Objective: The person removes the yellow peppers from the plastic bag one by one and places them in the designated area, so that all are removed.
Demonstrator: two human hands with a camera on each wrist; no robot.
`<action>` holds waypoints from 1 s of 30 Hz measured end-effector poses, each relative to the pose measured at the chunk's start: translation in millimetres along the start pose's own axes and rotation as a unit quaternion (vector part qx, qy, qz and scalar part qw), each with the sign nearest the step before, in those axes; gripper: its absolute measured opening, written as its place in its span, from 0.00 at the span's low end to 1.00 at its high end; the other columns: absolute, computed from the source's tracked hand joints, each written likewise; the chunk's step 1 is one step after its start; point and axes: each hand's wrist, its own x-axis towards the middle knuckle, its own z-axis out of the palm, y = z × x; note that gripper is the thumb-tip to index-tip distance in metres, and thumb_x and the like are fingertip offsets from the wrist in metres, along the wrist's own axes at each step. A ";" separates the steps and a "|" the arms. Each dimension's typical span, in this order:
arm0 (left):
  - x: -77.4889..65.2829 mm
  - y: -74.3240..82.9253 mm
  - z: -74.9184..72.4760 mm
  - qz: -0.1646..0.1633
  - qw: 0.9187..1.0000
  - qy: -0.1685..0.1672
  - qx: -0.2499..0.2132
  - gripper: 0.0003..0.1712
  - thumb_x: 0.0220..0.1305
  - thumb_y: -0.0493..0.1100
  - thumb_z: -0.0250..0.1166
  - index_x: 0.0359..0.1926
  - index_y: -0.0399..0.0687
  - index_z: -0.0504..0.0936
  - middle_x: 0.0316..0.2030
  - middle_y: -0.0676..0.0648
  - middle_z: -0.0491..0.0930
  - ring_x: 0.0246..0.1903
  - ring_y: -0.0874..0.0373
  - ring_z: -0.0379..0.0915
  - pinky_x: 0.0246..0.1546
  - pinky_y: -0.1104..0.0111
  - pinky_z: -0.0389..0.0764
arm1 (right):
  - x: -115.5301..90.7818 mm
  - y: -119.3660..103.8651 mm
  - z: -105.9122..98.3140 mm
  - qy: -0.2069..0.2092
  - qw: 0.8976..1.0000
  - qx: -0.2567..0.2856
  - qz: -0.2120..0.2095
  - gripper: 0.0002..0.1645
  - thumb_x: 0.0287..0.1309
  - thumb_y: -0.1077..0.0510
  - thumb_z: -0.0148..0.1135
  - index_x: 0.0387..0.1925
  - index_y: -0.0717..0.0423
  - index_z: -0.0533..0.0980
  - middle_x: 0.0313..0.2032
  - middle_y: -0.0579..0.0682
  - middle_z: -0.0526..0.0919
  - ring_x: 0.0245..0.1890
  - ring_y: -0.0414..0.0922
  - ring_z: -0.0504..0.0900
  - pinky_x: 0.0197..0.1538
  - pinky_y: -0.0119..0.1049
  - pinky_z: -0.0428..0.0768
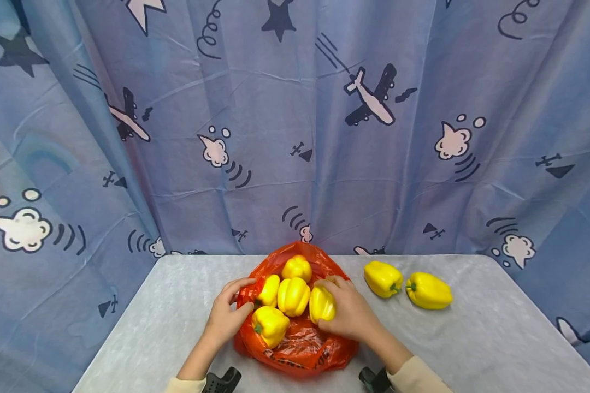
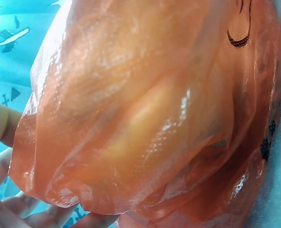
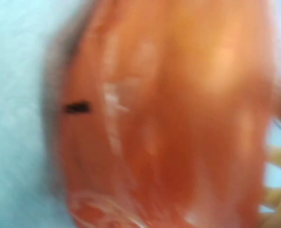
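A red plastic bag (image 1: 300, 355) stands with its mouth spread wide, several yellow bell peppers (image 1: 293, 296) inside. My left hand (image 1: 228, 310) holds the bag's left rim, thumb toward the inside; the left wrist view shows its fingers (image 2: 40, 216) partly hidden behind the thin plastic. On the right side of the opening, my right hand (image 1: 346, 310) grips a yellow bell pepper (image 1: 322, 304), fingers over its top and thumb low on its side. Red plastic fills most of the blurred right wrist view.
Two more yellow bell peppers, one (image 1: 383, 279) nearer the bag and one (image 1: 429, 290) farther right, lie on the pale table (image 1: 477, 349). Behind the table's back edge hangs a blue curtain (image 1: 275, 180) printed with planes and stars.
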 end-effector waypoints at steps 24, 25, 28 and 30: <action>1.7 -4.4 3.6 0.017 1.000 -0.002 -0.015 0.24 0.56 0.31 0.63 0.53 0.55 0.81 0.57 0.48 0.76 0.59 0.52 0.71 0.59 0.52 0.71 | -14.3 24.6 -91.0 0.045 0.998 0.027 0.016 0.43 0.36 0.56 0.75 0.60 0.50 0.71 0.63 0.53 0.72 0.60 0.58 0.72 0.55 0.61 0.74; 1.5 -4.2 3.4 0.016 1.000 -0.001 -0.015 0.24 0.56 0.31 0.63 0.53 0.54 0.81 0.57 0.48 0.76 0.59 0.52 0.70 0.59 0.52 0.70 | -15.5 28.2 -90.9 0.046 0.999 0.023 0.014 0.43 0.36 0.56 0.75 0.60 0.51 0.71 0.62 0.53 0.73 0.58 0.57 0.73 0.55 0.60 0.75; 1.3 -4.1 2.7 0.015 1.000 -0.001 -0.014 0.24 0.56 0.31 0.63 0.53 0.55 0.81 0.57 0.48 0.75 0.59 0.51 0.70 0.59 0.51 0.70 | -19.3 37.7 -88.5 0.042 0.999 0.007 0.015 0.42 0.35 0.56 0.75 0.59 0.52 0.72 0.59 0.55 0.74 0.55 0.57 0.74 0.52 0.57 0.75; 1.3 -3.9 2.2 0.013 1.000 -0.002 -0.013 0.24 0.56 0.31 0.63 0.53 0.54 0.81 0.58 0.48 0.75 0.59 0.51 0.70 0.59 0.51 0.70 | -21.9 42.8 -85.9 0.038 0.999 -0.001 0.017 0.42 0.35 0.56 0.74 0.58 0.53 0.72 0.58 0.56 0.75 0.55 0.57 0.74 0.53 0.58 0.75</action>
